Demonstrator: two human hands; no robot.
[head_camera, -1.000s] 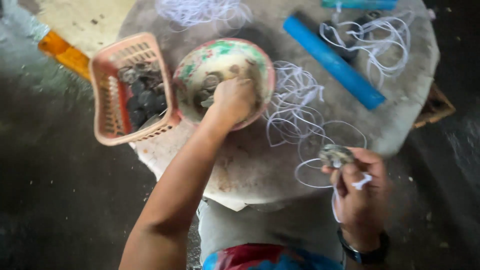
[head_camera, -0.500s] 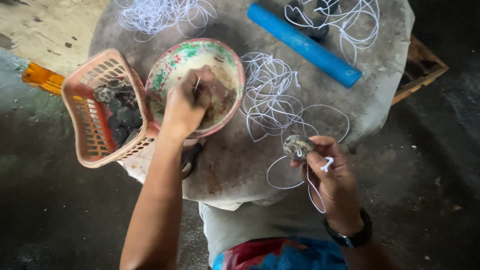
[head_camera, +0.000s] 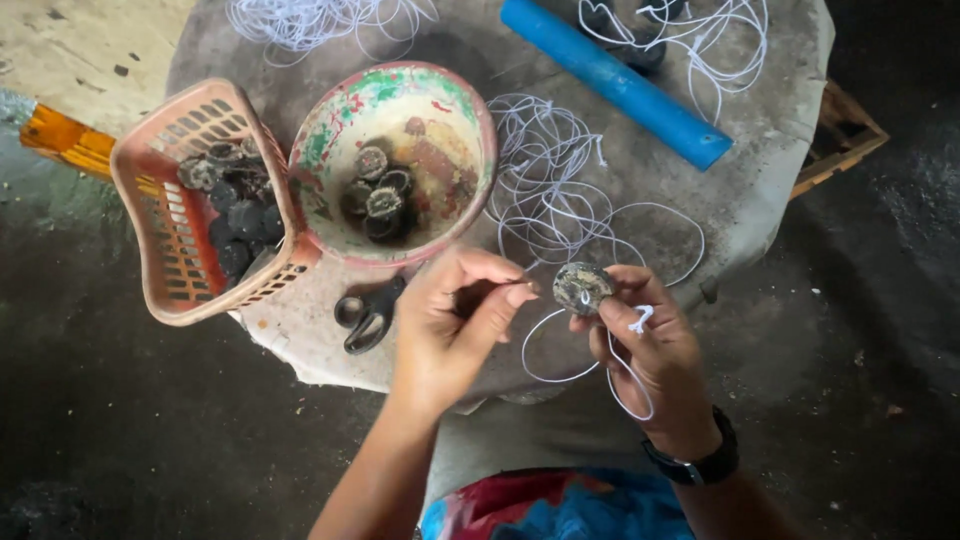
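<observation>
Right hand (head_camera: 650, 350) grip: tight on a round grey disc (head_camera: 582, 287) and white string (head_camera: 640, 320). Left hand (head_camera: 455, 320) grip: pinched, maybe a string end, hard to tell. Beyond, more discs waiting in bowl (head_camera: 330, 135) and basket (head_camera: 160, 250).

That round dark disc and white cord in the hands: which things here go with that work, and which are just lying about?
In use:
- round dark disc, held by the right hand
- white cord looped from that hand
- left hand, fingers pinched beside the disc
- bowl of similar discs

Lying about:
- scissors
- blue tube
- pink basket
</observation>
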